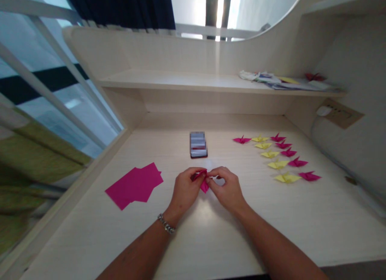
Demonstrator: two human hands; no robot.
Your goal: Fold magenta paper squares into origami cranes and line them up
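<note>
A small piece of folded pink origami paper (204,186) is held between my two hands, just above the middle of the desk. My left hand (187,187) pinches it from the left, thumb and fingers closed on it. From the other side my right hand (225,186) grips its right edge between thumb and fingertips. The fingers cover much of the paper, so its exact fold is partly hidden. Flat pink paper sheets (135,185) lie overlapping to the left of my hands. A phone (198,145) lies just beyond them.
Several pink paper cranes (298,162) and yellow paper cranes (278,164) stand in rows at the right. Behind, a shelf (187,82) bears papers (286,83). A plug with a cable (324,111) sits in the right wall socket. White rails (60,81) border the left side.
</note>
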